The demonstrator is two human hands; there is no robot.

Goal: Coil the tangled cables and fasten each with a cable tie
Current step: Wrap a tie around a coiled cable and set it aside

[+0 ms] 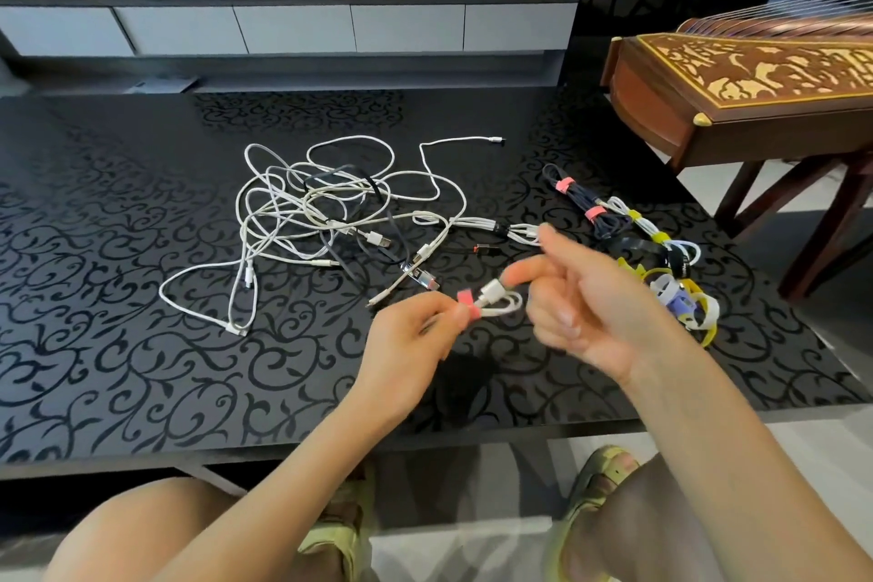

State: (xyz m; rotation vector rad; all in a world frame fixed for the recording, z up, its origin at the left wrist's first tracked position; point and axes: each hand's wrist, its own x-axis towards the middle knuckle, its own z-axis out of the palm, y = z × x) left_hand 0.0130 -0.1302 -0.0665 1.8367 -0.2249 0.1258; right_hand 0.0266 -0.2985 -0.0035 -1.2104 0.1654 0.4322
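A heap of tangled white and dark cables (pixel 326 208) lies on the black patterned table (pixel 118 298). My left hand (pixel 406 336) pinches a small coiled white cable (pixel 500 302) at its pink tie (pixel 467 305), just above the table. My right hand (pixel 576 298) is blurred beside the coil, its thumb touching the coil's plug end. A dark coiled cable (pixel 590 208) with two pink ties and a white coiled cable (pixel 637 222) with yellow ties lie at the right. Loose ties (pixel 680 293) in yellow, white, purple and black lie beyond my right hand.
A carved wooden zither (pixel 737 80) on a stand sits off the table's right far corner. A TV cabinet (pixel 283 28) runs along the back wall. My knees and sandalled feet show below the table's near edge.
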